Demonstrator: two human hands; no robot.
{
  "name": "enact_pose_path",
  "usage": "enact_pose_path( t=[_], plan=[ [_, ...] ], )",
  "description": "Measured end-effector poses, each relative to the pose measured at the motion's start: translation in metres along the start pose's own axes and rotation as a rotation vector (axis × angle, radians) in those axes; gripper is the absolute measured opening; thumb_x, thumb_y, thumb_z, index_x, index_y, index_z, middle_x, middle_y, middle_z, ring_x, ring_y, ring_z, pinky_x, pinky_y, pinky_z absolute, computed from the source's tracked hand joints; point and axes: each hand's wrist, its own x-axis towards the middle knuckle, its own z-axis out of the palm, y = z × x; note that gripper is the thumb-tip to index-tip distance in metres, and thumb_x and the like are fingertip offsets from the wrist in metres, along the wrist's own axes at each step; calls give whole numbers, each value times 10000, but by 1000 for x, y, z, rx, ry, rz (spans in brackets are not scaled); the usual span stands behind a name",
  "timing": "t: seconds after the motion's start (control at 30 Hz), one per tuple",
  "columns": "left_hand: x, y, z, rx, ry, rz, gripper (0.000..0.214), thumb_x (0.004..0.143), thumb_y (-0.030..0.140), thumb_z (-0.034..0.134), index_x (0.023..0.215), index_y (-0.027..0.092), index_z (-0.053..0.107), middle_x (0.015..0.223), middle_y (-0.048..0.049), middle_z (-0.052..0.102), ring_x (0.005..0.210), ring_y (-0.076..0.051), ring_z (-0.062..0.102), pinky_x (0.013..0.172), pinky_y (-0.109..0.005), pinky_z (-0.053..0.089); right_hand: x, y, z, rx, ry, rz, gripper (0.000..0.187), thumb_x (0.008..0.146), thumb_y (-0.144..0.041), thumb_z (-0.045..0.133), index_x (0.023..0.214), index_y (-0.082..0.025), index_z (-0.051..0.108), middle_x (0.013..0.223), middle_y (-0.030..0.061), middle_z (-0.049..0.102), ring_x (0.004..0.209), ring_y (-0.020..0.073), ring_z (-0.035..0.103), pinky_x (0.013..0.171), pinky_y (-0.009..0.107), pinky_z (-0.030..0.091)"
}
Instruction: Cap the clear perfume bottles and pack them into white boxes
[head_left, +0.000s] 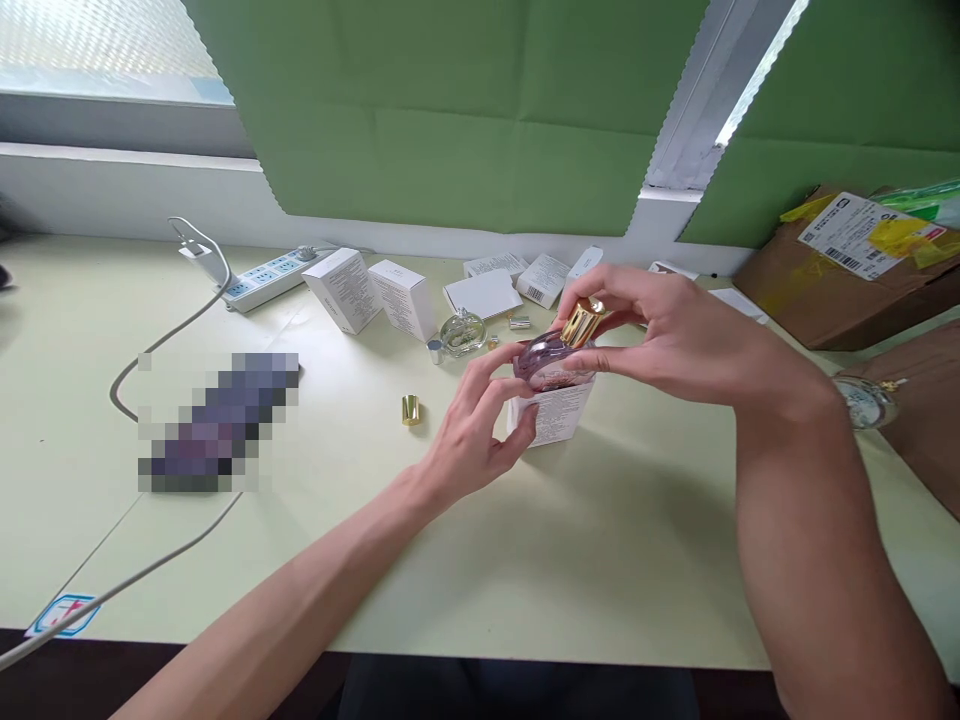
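A pinkish-purple glass perfume bottle (pixel 551 362) with a shiny gold cap (pixel 583 322) is tilted over a white printed box (pixel 559 415). My right hand (pixel 660 335) grips the bottle from the right, its fingers behind the cap and its thumb along the glass. On the left side, my left hand (pixel 480 415) is curled with its fingers against the bottle and its thumb at the box. How far the bottle sits inside the box is hidden. A loose gold cap (pixel 410 410) stands left of my left hand.
Behind my hands lie a greenish glass bottle (pixel 463 333), a silver cap (pixel 519 322) and several white boxes (pixel 401 297). Further left are a power strip (pixel 266 278), a white cable (pixel 180 330) and a blurred dark object (pixel 225 425). Cardboard boxes (pixel 795 270) stand at right, near another bottle (pixel 866 402).
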Motion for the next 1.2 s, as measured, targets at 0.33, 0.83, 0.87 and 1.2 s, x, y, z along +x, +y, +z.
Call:
enact_pose_path(
  t=[0.33, 0.83, 0.87, 1.2],
  plan=[
    [1, -2, 0, -124, 1, 5, 338, 872, 120, 644, 1152, 198, 473, 1368, -156, 518, 1284, -249, 549, 1018, -459, 520, 1, -7, 4, -48, -68, 27, 261, 826, -373, 726, 1039, -243, 647, 1021, 31, 713, 932, 232, 668, 742, 330, 480],
    [3, 3, -2, -103, 22, -129, 320, 910, 191, 645, 1209, 248, 546, 1127, -64, 493, 1031, -157, 564, 828, -339, 629, 2, -15, 15, -242, -166, 8, 173, 839, -198, 677, 1008, -218, 650, 967, 17, 671, 807, 171, 608, 671, 300, 409],
    [3, 3, -2, -109, 11, -138, 317, 913, 194, 643, 1208, 248, 542, 1127, -63, 483, 1011, -150, 566, 821, -337, 630, 2, -16, 16, -253, -163, 7, 173, 837, -185, 676, 1004, -217, 648, 977, 17, 665, 800, 168, 606, 665, 298, 404],
    [4, 4, -4, -145, -73, -230, 378, 926, 241, 637, 1278, 246, 498, 1209, -80, 434, 1065, -156, 573, 841, -339, 626, 1, -16, 13, -294, -86, 25, 149, 818, -196, 712, 942, -218, 632, 938, 16, 679, 810, 187, 624, 712, 317, 405]
  ],
)
